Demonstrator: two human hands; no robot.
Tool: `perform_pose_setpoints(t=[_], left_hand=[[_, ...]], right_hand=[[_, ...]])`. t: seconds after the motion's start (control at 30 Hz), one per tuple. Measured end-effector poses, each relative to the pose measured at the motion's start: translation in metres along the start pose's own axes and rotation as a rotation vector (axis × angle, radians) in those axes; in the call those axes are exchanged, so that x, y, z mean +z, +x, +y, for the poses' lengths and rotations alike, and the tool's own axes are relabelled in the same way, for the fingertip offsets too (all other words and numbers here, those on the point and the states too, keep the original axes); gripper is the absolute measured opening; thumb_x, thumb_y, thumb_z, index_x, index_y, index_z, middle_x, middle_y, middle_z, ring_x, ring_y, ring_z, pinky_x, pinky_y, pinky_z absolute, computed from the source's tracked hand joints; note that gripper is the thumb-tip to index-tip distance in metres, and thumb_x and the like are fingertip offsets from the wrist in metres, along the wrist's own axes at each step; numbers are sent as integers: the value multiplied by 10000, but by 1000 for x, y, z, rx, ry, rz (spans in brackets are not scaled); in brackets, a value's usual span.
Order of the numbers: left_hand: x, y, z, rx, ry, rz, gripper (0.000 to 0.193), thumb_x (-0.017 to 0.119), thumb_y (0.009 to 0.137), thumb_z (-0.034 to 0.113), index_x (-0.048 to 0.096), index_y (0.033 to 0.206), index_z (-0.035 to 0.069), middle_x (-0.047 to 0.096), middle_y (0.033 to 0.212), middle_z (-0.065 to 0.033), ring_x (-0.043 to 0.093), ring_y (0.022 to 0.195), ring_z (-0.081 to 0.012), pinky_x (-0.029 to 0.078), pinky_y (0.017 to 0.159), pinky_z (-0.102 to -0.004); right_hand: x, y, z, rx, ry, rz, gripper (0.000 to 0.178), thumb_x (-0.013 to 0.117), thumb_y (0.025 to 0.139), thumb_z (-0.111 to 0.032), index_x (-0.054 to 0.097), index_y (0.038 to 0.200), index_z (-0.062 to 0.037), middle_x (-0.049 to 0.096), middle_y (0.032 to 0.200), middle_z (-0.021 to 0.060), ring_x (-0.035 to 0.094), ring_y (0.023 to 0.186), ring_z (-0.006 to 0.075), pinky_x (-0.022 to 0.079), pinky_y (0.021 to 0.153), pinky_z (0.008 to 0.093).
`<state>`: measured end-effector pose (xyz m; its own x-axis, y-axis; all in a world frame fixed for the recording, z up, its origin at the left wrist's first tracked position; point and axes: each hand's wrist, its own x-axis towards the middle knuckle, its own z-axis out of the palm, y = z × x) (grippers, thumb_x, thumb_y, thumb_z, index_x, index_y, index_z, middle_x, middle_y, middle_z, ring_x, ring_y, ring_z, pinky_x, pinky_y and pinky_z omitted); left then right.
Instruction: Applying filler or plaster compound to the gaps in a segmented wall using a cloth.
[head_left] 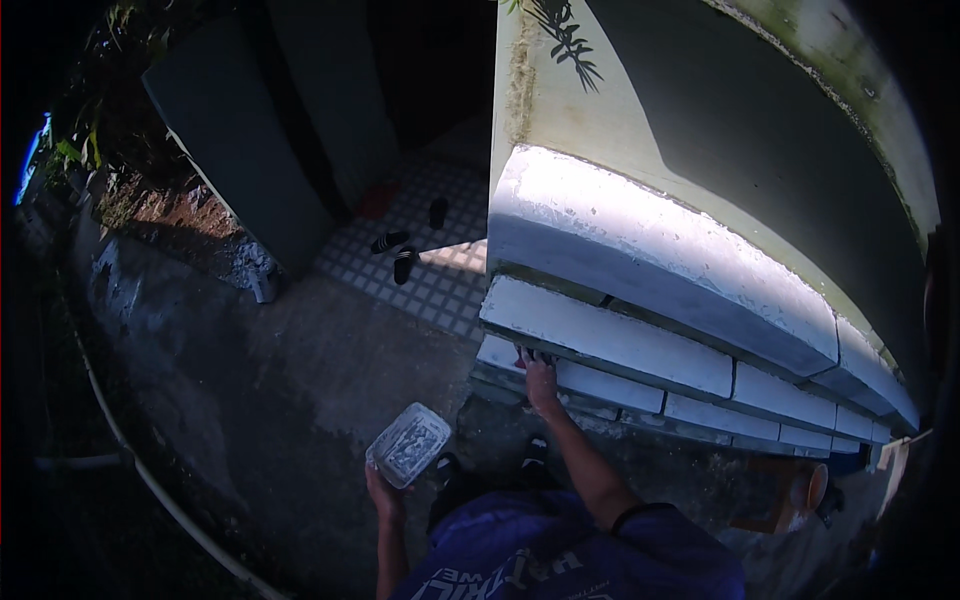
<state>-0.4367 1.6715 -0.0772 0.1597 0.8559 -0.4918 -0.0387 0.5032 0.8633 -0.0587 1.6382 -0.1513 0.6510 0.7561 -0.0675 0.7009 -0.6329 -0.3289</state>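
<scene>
My left hand point(382, 490) grips the near-left side of a see-through plastic container point(412, 443). The container is rectangular, and white residue coats its inside. My right arm reaches forward to the wall, where my right hand point(540, 380) presses against a white-painted block point(600, 384) in a lower row. A small reddish thing point(521, 362) shows at its fingertips; its kind cannot be made out. Just above the hand runs another row of white blocks point(610, 322), with dark joints between them.
Above the block rows juts a thick white ledge point(640, 230) on a pale wall. Ahead to the left lies a tiled floor point(430, 295) with several dark slippers point(404, 265). A pale pipe point(180, 510) curves along the left. An orange-brown container point(808, 488) sits at the right.
</scene>
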Motion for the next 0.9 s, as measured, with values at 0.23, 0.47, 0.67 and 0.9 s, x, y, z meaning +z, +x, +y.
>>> perform_pose_setpoints(t=[0.23, 0.47, 0.67, 0.9], left_hand=[[-13, 5, 9, 15, -13, 19, 619, 371, 944, 592, 415, 1377, 152, 569, 1251, -43, 618, 1019, -184, 483, 524, -243], [-29, 12, 12, 7, -64, 42, 614, 376, 942, 590, 416, 1379, 161, 565, 1262, -40, 618, 1026, -186, 490, 531, -259], [-25, 17, 18, -37, -17, 16, 594, 374, 946, 573, 419, 1378, 168, 565, 1262, -36, 618, 1028, -192, 496, 539, -276], [-30, 20, 13, -23, -47, 73, 603, 377, 937, 592, 416, 1377, 181, 551, 1277, -27, 606, 1043, -189, 488, 555, -277]], right_hand=[[50, -68, -11, -129, -169, -41, 479, 480, 904, -100, 465, 1383, -78, 525, 1313, 208, 475, 1244, 371, 316, 1082, 536], [29, -11, -27, -227, -26, 139, 550, 445, 879, -37, 413, 1425, -90, 472, 1383, 197, 413, 1306, 368, 249, 1116, 534], [73, -12, -31, -122, -452, 269, 515, 483, 911, -127, 421, 1422, -125, 460, 1405, 185, 437, 1273, 428, 253, 1087, 614], [52, -32, -47, -303, 120, -26, 572, 462, 847, 19, 439, 1405, -105, 488, 1370, 184, 412, 1297, 386, 211, 1127, 545]])
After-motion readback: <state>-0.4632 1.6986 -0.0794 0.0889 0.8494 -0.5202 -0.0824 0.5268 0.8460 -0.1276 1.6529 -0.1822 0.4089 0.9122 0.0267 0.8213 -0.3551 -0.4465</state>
